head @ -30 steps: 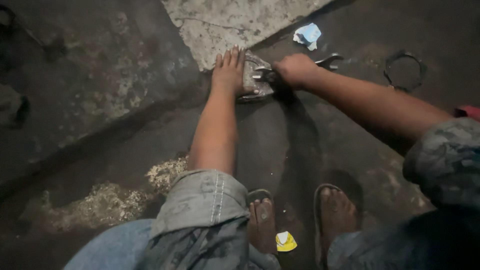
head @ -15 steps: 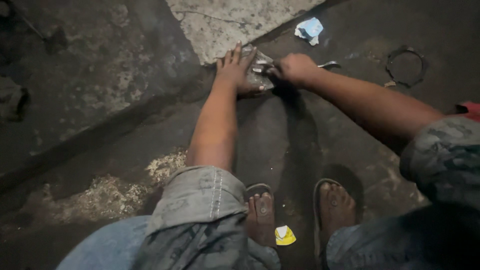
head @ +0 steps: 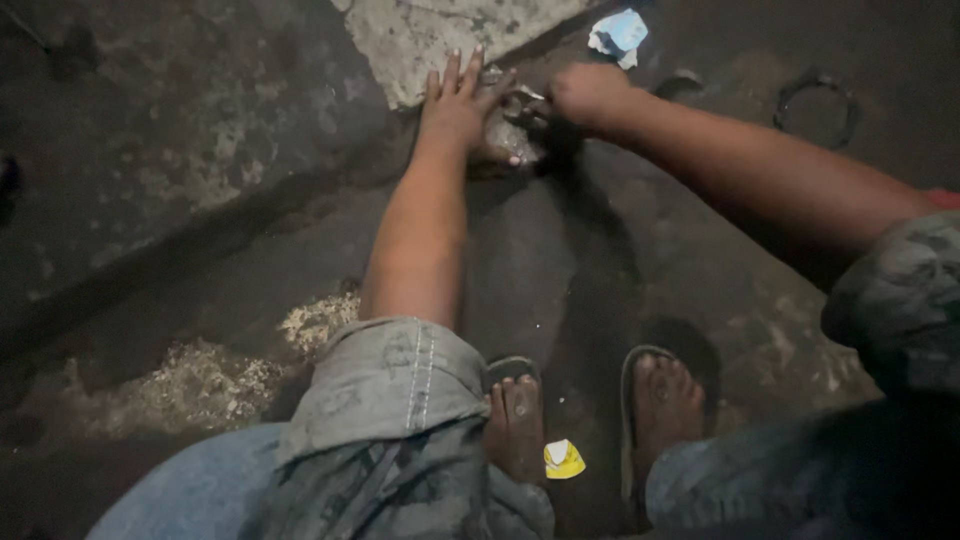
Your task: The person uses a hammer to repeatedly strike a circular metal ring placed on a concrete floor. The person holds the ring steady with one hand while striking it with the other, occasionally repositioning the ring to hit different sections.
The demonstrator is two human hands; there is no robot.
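A dark, stained concrete floor point(head: 200, 200) fills the view, with a paler rough slab point(head: 430, 40) set into it at the top; the person squats over it in sandals, knees wide, both arms stretched forward. At the slab's near corner lies a small greyish metal part point(head: 512, 135), and both hands meet on it. The left hand point(head: 455, 100) lies flat with fingers spread and straight, palm pressing down on the part's left side, holding rather than gripping it. The right hand point(head: 585, 92) is closed into a fist just beside the part and seems to grip a slim metal tool whose end shows past the knuckles, though the dim light leaves that uncertain. The work looks to be midway: the part is pinned and being worked on, not yet lifted or set aside. Farther right a dark metal ring point(head: 815, 105) lies untouched, a crumpled blue-white scrap point(head: 618, 35) sits near the top, and a small yellow wrapper point(head: 563, 458) lies between the feet.
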